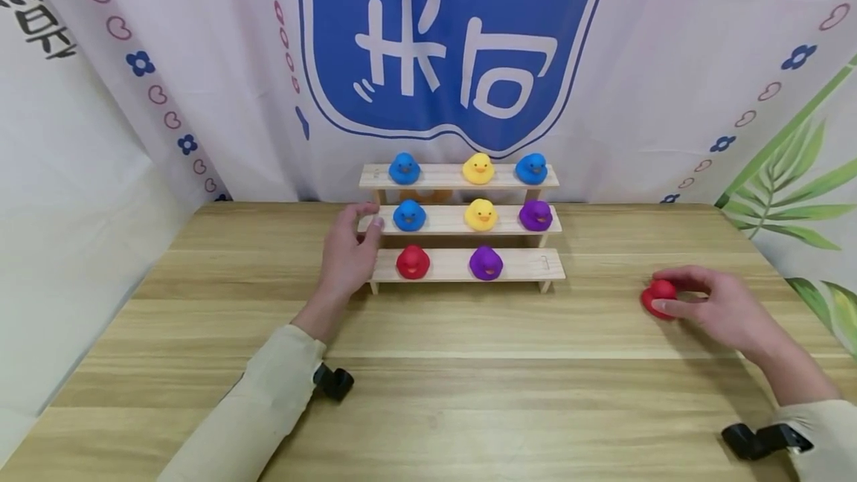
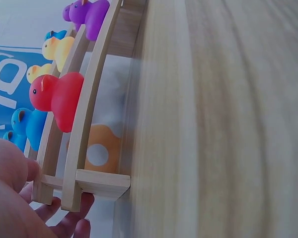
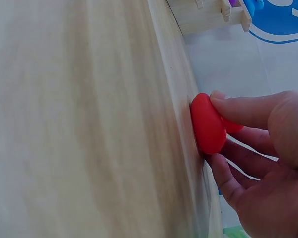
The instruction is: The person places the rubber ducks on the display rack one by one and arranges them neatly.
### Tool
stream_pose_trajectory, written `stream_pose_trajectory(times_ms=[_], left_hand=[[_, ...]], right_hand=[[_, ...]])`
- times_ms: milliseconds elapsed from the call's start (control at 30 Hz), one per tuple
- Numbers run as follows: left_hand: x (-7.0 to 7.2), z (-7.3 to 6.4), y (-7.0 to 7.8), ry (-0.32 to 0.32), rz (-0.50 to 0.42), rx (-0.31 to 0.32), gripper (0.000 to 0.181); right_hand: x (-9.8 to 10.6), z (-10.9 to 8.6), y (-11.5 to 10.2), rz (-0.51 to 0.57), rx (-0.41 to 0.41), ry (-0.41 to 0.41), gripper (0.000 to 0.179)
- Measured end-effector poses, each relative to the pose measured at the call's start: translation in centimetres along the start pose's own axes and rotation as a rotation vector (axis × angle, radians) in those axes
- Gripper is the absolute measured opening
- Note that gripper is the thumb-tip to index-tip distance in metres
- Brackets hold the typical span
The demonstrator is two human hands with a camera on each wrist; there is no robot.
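Observation:
My right hand [image 1: 726, 311] pinches a red rubber duck [image 1: 659, 298] between thumb and fingers, low at the tabletop right of the stand. In the right wrist view the duck [image 3: 207, 124] is at the table surface. My left hand [image 1: 348, 251] holds the left end of a three-step wooden display stand [image 1: 512, 266], thumb on the middle step and fingers around its end. On the bottom step sit a red duck [image 1: 413, 262] and a purple duck [image 1: 486, 263]. The middle step bears blue, yellow and purple [image 1: 536, 216] ducks; the top step has blue, yellow [image 1: 478, 168] and blue ones.
The wood-grain table [image 1: 469, 393] extends in front of the stand and to both sides. Behind it hangs a white curtain [image 1: 643, 80] with a blue emblem. An orange figure [image 2: 103, 146] shows on the cloth beneath the steps. Each wrist wears a black camera mount [image 1: 333, 381].

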State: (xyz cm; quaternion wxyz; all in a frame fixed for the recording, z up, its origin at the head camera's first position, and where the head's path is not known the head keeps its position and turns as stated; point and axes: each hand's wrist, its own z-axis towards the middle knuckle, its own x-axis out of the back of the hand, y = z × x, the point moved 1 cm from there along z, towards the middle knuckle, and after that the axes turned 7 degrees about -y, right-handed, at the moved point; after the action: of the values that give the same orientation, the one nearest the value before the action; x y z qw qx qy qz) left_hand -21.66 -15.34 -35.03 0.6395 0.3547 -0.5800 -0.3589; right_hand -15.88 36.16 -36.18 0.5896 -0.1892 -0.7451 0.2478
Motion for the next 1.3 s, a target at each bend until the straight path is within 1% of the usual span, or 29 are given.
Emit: stream_pose_trajectory(times_ms=[200,333,500,633,900,933,1133,1300], left_hand=[[0.0,0.0,0.2,-0.001,-0.014,0.012,0.04],[0.0,0.0,0.2,-0.007,-0.015,0.025,0.04],[-0.1,0.0,0.1,-0.005,-0.014,0.025,0.039],[-0.1,0.0,0.0,-0.002,-0.012,0.015,0.039],[-0.1,0.0,0.0,-0.004,-0.009,0.015,0.04],[0.0,0.1,0.0,-0.005,-0.007,0.013,0.04],[0.0,0.2,-0.1,-0.005,-0.005,0.004,0.04],[0.0,0.1,-0.1,-0.006,-0.01,-0.001,0.04]], right_hand=[[0.0,0.0,0.0,-0.032,-0.017,-0.006,0.062],[0.0,0.0,0.0,-0.05,-0.005,0.018,0.058],[-0.2,0.0,0.0,-0.051,0.006,0.051,0.057],[-0.3,0.0,-0.4,-0.044,0.002,0.059,0.058],[-0.2,0.2,-1.6,-0.028,0.044,0.085,0.054],[-0.3,0.2,-1.8,-0.016,0.043,0.077,0.054],[-0.9,0.4,-2.7,0.148,0.045,0.0,0.057],[-1.2,0.6,-3.5,0.241,0.077,-0.018,0.052]])
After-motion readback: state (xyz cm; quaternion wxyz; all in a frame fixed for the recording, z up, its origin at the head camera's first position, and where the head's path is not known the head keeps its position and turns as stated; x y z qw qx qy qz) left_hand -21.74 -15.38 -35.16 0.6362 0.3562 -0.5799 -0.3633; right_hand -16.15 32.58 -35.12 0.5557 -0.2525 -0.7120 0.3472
